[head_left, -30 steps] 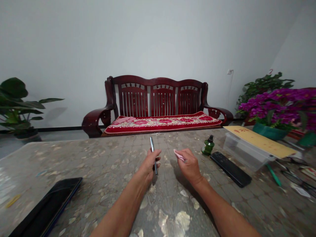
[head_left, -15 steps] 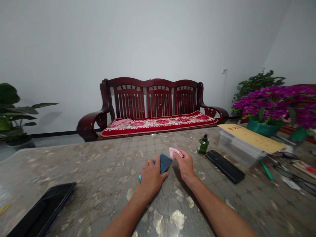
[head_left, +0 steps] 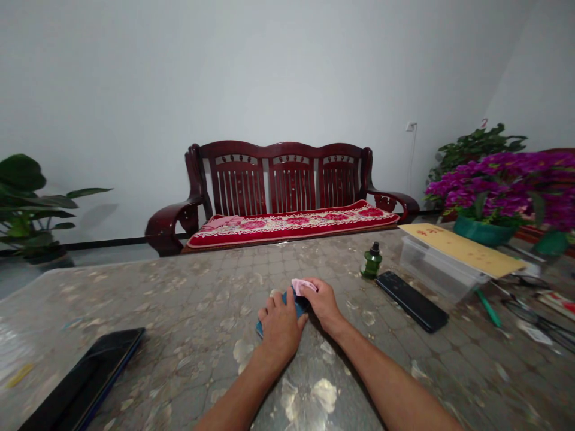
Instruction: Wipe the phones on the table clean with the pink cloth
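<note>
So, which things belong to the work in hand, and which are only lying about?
In use:
flat blue phone-like device, held under the left hand
folded pink cloth, pinched in the right hand

Seemingly just lying about:
small green bottle with a black cap
black rectangular phone
clear plastic box with a yellow sheet on top
flat black object at left
</note>
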Available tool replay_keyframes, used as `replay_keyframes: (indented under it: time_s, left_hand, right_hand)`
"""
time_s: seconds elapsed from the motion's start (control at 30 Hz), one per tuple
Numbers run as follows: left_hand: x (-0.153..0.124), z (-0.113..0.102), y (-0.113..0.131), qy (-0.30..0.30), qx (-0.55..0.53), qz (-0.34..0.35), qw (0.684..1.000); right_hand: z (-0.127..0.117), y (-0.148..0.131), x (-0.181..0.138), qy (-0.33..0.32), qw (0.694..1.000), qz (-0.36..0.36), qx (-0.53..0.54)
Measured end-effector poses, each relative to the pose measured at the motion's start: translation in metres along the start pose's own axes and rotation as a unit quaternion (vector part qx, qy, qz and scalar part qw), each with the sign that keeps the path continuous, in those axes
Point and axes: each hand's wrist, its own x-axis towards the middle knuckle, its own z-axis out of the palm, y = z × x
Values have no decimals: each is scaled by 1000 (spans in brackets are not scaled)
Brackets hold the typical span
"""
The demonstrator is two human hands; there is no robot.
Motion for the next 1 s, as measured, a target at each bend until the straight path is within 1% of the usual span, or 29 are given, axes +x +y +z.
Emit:
replay_keyframes:
  time_s: [0.17, 0.27, 0.37, 0.47, 0.53, 0.6, 0.67, 0.77, 0.83, 0.9, 1.0]
  left_hand:
    - [-1, 1, 1, -5, -2, -5, 1000]
    - [0, 1, 2, -8, -28, -18, 999]
    - [0, -1, 3, -14, -86, -40, 995]
    - [-2, -11, -9, -24, -175, -57, 983]
    - [-6, -20, -26, -40, -210, -16, 977]
    - [-12, -29, -46, -80, -221, 50, 971]
    - [-19, -36, -64, -117, -217, 115, 962]
    - [-28, -39, -80, -110, -207, 164, 958]
    - [-30, -36, -83, -93, -204, 178, 958]
    - [-30, -30, -85, -77, -202, 186, 959]
    - [-28, -21, -90, -52, -204, 206, 956]
  right_hand:
    - [1, 0, 0, -10, 1000, -3, -10]
    - [2, 2, 0, -15, 1000, -10, -17]
    - [0, 4, 3, -14, 999, -24, -28]
    - [-7, 8, 7, 10, 997, -49, -57]
    - [-15, 9, 10, 31, 994, -66, -81]
    - [-23, 10, 11, 44, 987, -93, -125]
    - [-30, 10, 10, 29, 953, -165, -252]
    - [-32, 8, 5, -38, 891, -246, -379]
    - [-29, 5, -1, -75, 853, -287, -429]
    - [-25, 1, -8, -92, 820, -318, -466]
    - [-20, -6, -17, -132, 784, -346, -498]
